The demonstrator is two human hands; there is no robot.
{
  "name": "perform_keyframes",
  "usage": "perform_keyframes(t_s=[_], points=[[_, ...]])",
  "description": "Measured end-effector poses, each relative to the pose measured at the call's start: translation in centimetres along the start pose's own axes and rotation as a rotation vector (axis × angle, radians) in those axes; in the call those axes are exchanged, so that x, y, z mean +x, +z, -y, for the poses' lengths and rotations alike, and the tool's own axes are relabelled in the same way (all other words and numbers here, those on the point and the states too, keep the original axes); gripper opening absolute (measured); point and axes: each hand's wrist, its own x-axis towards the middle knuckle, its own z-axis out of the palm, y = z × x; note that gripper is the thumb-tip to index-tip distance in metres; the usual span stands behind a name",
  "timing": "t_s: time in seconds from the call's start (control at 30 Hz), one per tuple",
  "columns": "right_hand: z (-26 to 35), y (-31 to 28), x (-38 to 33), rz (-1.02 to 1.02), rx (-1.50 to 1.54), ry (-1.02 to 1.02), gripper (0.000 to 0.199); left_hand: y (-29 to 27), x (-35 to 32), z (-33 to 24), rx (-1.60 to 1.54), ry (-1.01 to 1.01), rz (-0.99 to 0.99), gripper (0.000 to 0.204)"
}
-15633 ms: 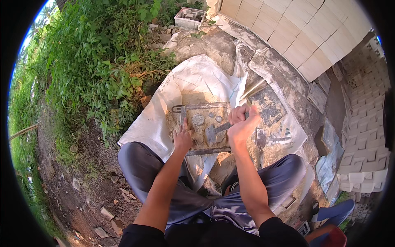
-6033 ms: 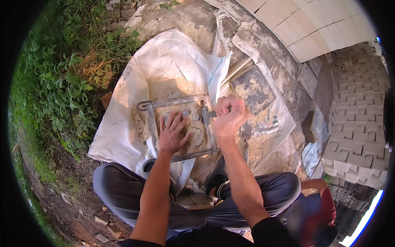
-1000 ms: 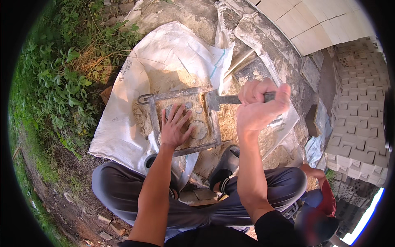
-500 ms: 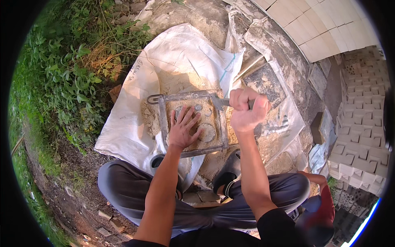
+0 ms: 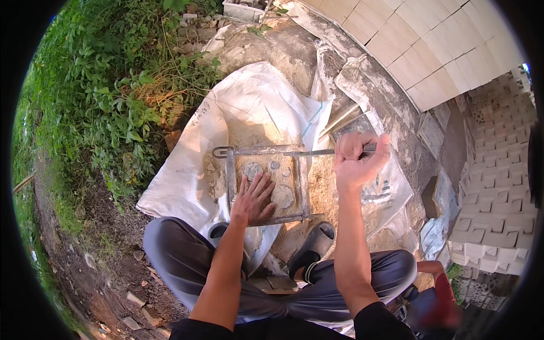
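Observation:
A dark rectangular frame (image 5: 230, 184) with a metal loop at its far left corner lies in front of me. It is filled with pale sandy material (image 5: 288, 167), and grey round pieces (image 5: 282, 195) of different sizes show in its surface. My left hand (image 5: 253, 199) lies flat on the near left part of this fill, fingers spread. My right hand (image 5: 358, 158) is closed in a fist around the handle of a trowel (image 5: 311, 152). The trowel's thin blade is seen edge-on and points left, across the frame's far right corner. Whether it touches the frame I cannot tell.
A white woven sack (image 5: 184, 164) with loose sand lies under the frame. My slippered foot (image 5: 311, 247) is close to its near edge. Green plants (image 5: 113, 102) grow at left. Stacked pale blocks (image 5: 493, 209) stand at right, near another person's red sleeve (image 5: 445, 289).
The trowel's blade has turned from a tilted face to edge-on, and my right hand has rotated with it. My left hand stays flat on the fill. The view has shifted slightly.

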Motion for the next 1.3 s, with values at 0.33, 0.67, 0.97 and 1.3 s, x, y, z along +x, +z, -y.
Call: perform_keyframes(t_s=[0.33,0.67,0.97,1.3], points=[[-3.8,1.4,-1.7,0.133,-0.051,-0.044,0.051,0.1,-0.3,-0.1,-0.056,-0.032,0.066,0.064],[-0.8,2.7,0.6,0.222,0.014,0.106,0.053,0.3,-0.3,0.1,-0.019,-0.043,0.1,0.066],[-3.4,0.5,-2.5,0.258,-0.051,0.044,0.057,0.2,-0.5,0.1,-0.035,-0.058,0.122,0.067],[-5.6,-2.4,-3.7,0.403,-0.066,-0.049,0.059,0.3,-0.1,0.0,-0.029,-0.025,0.099,0.067]])
